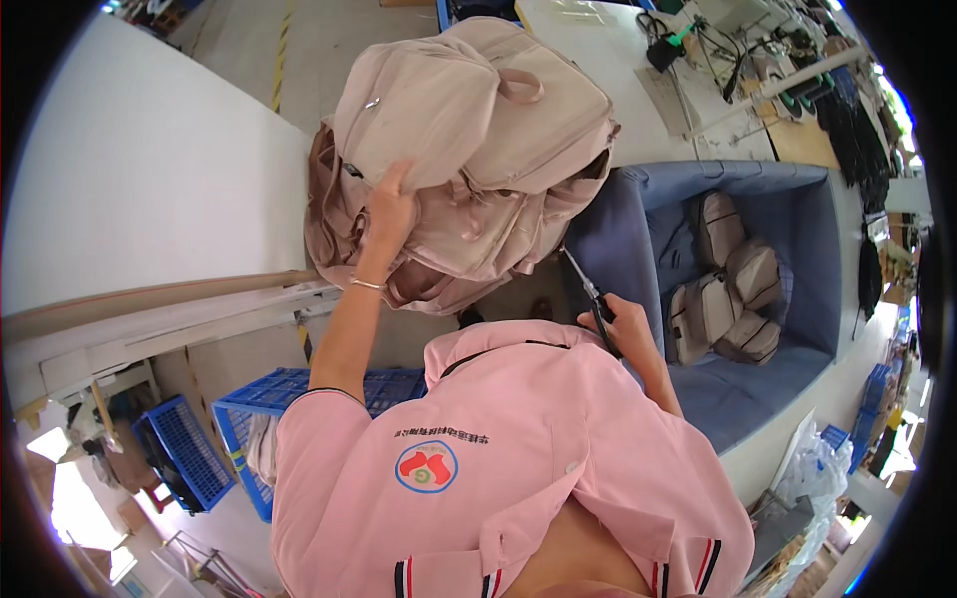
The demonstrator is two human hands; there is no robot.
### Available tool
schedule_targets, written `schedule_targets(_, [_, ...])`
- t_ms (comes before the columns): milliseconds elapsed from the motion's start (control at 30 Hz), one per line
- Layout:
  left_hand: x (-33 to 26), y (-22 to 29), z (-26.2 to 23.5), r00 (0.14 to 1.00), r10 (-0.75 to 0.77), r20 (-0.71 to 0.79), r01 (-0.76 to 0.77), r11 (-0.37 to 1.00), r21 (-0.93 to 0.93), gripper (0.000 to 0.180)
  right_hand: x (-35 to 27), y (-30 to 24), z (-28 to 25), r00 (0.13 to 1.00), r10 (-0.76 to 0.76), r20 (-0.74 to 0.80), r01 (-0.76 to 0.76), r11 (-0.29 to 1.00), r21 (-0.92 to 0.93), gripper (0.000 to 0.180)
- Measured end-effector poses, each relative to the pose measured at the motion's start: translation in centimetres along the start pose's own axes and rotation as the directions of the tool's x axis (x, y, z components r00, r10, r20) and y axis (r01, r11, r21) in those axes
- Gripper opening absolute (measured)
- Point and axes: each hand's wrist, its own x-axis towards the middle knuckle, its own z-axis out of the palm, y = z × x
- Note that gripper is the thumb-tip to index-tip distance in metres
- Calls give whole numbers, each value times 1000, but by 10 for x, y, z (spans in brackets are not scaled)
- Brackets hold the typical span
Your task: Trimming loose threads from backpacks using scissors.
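In front of me is a heap of pale beige fabric bags. My left hand [391,211] grips the lower edge of the upper-left beige bag [414,110], with part of its fingers hidden against the fabric. Another beige bag [543,120] with a small loop handle lies beside it, and crumpled beige bags [469,229] bulge out underneath. My right hand [628,327] is closed around the black handles of a pair of scissors [596,291]. Their metal blades point up and away, near the lower right of the heap and apart from it.
On the right stands a blue-grey fabric-lined bin [738,374] with several small beige bags [753,274] inside. A white panel [150,169] is at the left. Blue plastic crates [229,409] stand at lower left. The worktable [618,70] at upper right carries cables and tools.
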Motion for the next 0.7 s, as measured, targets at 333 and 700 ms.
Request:
schedule_targets(333, [-112, 109, -76, 950, 229, 211, -147, 928, -343, 69, 48, -18, -33, 981, 68, -180, 65, 761, 646, 37])
schedule_targets(700, [-99, 123, -83, 806, 268, 527, -59, 923, -379, 44, 115, 3, 35, 964, -16, -265, 149, 859, 490, 38])
